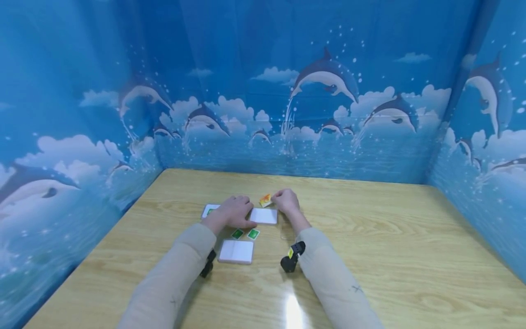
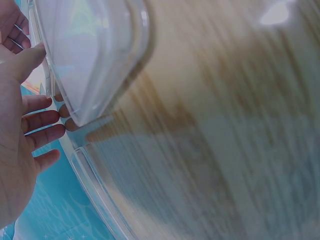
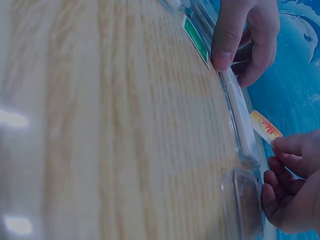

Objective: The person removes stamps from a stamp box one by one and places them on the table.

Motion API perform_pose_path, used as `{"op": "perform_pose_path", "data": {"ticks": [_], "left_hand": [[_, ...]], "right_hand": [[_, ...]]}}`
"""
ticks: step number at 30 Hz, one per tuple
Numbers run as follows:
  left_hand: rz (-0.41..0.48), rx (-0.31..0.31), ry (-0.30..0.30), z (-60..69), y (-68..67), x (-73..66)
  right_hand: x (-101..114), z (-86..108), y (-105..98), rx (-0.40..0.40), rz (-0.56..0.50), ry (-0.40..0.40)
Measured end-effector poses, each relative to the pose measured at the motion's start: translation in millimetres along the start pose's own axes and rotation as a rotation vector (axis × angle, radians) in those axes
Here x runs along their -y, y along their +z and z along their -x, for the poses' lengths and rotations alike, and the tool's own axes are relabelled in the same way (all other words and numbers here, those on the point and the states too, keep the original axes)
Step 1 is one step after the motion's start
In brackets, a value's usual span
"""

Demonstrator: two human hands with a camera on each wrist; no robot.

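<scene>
My right hand [image 1: 286, 201] pinches the edge of a small card with an orange and yellow picture [image 1: 265, 200] between thumb and fingertips; the card is tilted up at the far side of a white flat case [image 1: 264, 216]. At that case's left end, my left hand [image 1: 235, 212] holds it, thumb on the near side and fingers on the far side. Two small green cards [image 1: 237, 234] lie just below the left hand. In the right wrist view, one green card [image 3: 196, 40] appears beside the left thumb.
Nearer to me lies another white flat case [image 1: 236, 252]. A third case [image 1: 208, 209] holding something green is partly covered by the left hand. A clear plastic tray [image 3: 242, 200] sits by the right hand. Dolphin-printed curtains [image 1: 287, 114] surround the wooden table [image 1: 390, 256].
</scene>
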State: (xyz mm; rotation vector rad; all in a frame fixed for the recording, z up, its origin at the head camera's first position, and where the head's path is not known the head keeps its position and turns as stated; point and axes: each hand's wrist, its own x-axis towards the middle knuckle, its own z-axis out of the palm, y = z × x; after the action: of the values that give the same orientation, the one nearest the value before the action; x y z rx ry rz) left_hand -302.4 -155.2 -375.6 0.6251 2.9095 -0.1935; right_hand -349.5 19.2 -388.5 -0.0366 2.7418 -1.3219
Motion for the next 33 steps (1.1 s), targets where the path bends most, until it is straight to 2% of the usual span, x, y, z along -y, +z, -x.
{"op": "perform_pose_path", "data": {"ticks": [10,18,27,33], "left_hand": [[0.002,-0.003,-0.002,-0.4,0.2,-0.8],[0.011,-0.003,-0.006,0.6,0.5,-2.0],[0.038,-0.005,-0.015,0.9,1.0,-1.8],[0.083,-0.003,-0.029,3.7,-0.6,0.7]], "right_hand": [[-1,1.4,1,-0.036,0.022,-0.019],[-4,1.4,0,-0.049,-0.010,-0.020],[-7,0.3,-9,-0.077,-0.045,-0.081],[-6,0.6,-16,-0.081,-0.017,-0.115]]}}
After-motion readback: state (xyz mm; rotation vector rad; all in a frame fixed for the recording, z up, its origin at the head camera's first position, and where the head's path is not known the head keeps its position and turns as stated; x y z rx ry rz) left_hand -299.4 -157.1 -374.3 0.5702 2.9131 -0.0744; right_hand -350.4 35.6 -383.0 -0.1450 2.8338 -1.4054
